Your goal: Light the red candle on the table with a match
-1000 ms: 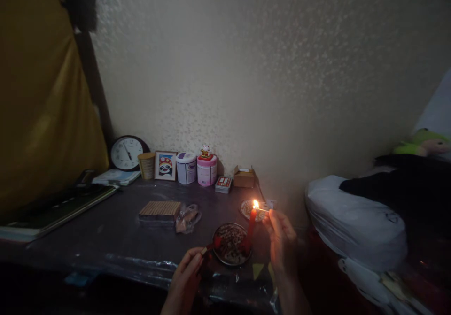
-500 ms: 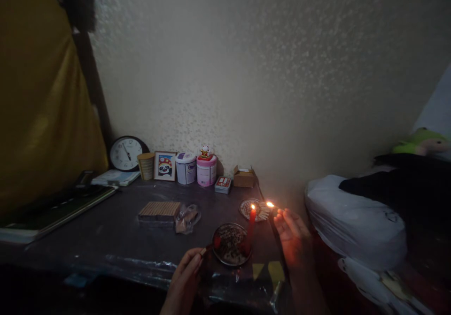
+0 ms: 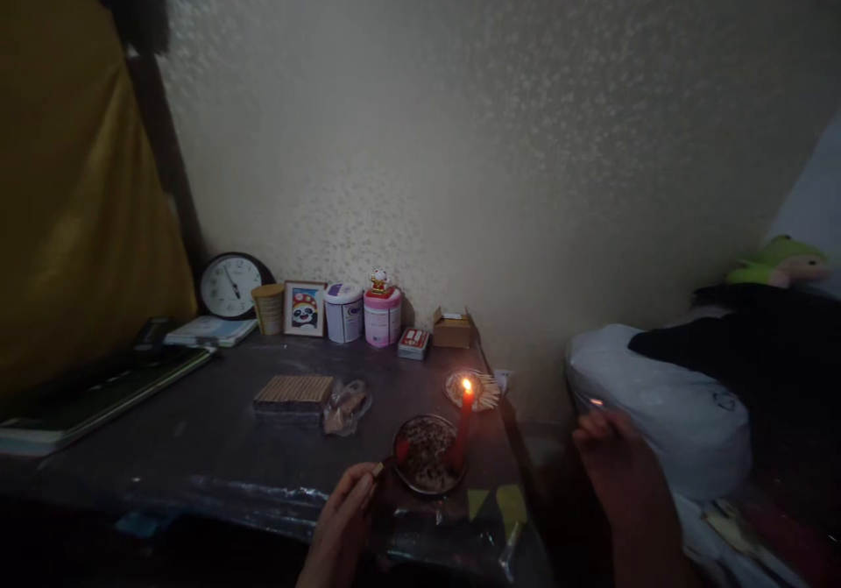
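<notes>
A lit red candle [image 3: 464,426] stands upright at the right side of a round metal dish [image 3: 427,492]. My left hand [image 3: 343,518] is closed near the dish's front left, pinching a small matchbox [image 3: 377,471] mostly hidden by the fingers. Off to the right, past the table edge, my right hand [image 3: 621,470] is closed on a match [image 3: 597,402] with a faint glow at its tip; motion blurs this hand. Behind the candle lies a small plate [image 3: 453,395] with several pale sticks on its right side.
A striped wooden block [image 3: 293,391] and a clear plastic bag [image 3: 348,408] lie mid-table. Along the wall stand a clock [image 3: 229,286], a framed picture [image 3: 305,309], tubs [image 3: 382,321] and a cardboard box [image 3: 452,329]. Yellow paper pieces [image 3: 511,502] lie at the front right. A white bundle [image 3: 663,413] sits rightward.
My right hand has swung right, away from the candle, and the match's bright flame has shrunk to a faint streak. My left hand has hardly moved. The candle still burns.
</notes>
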